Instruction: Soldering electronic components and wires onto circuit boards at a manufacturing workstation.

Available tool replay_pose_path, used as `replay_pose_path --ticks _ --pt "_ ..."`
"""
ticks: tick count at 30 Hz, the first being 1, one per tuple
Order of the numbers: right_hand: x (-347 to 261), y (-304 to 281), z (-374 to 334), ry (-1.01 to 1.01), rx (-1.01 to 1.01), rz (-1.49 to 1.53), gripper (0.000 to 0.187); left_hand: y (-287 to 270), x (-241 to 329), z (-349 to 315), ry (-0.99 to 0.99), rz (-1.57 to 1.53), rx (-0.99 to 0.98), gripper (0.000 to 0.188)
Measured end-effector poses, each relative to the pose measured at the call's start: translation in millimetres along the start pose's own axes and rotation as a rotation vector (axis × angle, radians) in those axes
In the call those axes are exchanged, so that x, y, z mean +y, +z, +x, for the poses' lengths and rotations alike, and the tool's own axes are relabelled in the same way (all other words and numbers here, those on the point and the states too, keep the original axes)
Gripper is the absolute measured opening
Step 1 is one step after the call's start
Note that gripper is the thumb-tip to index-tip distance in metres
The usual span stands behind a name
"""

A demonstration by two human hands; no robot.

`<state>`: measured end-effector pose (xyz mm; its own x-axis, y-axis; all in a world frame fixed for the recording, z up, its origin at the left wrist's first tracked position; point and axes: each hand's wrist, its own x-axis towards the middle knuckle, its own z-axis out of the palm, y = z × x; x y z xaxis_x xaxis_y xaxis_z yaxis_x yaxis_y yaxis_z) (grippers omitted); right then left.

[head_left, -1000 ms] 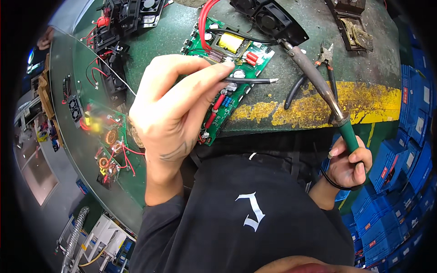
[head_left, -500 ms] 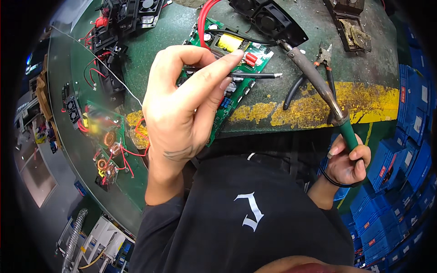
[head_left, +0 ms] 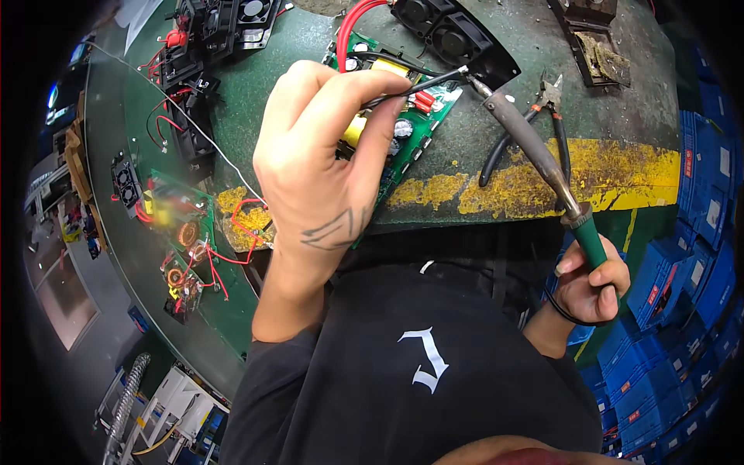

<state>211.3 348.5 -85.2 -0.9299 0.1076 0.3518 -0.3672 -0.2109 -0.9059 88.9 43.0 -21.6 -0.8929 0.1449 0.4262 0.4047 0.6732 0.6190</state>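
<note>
Between thumb and fingers my left hand (head_left: pixel 329 147) pinches a black wire (head_left: pixel 426 85), whose bare, silvery end points up and to the right. My right hand (head_left: pixel 593 279) is wrapped round the green handle of a soldering iron (head_left: pixel 535 147). The iron's tip is close to the wire's end; whether they touch I cannot tell. Under my left hand lies a green circuit board (head_left: pixel 415 151), partly hidden, with yellow and red components. Thick red wires (head_left: pixel 343 39) rise from its far edge. Just beyond the iron's tip sits a black housing with two fans (head_left: pixel 453 43).
Cutting pliers (head_left: pixel 552 97) with dark handles lie beside the iron. A dark metal holder (head_left: pixel 593 50) with a crusty pad stands at the far right. More fan housings (head_left: pixel 209 39) and another wired board (head_left: pixel 186 232) are on the left. Blue bins (head_left: pixel 659 287) line the right side.
My left hand has swung the wire's end up and slightly left, close to the iron's tip. The soldering iron has barely shifted.
</note>
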Motion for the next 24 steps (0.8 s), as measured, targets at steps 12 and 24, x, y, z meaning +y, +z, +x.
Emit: replay_pose_path --ticks 12,24 --pt "-7.3 -14.7 6.4 -0.034 0.017 -0.024 0.029 31.6 -2.3 6.7 0.102 0.175 0.008 0.016" --pt "1.0 -15.8 12.6 -0.035 -0.039 -0.015 0.028 42.8 -5.3 17.6 0.134 0.17 0.021 0.016"
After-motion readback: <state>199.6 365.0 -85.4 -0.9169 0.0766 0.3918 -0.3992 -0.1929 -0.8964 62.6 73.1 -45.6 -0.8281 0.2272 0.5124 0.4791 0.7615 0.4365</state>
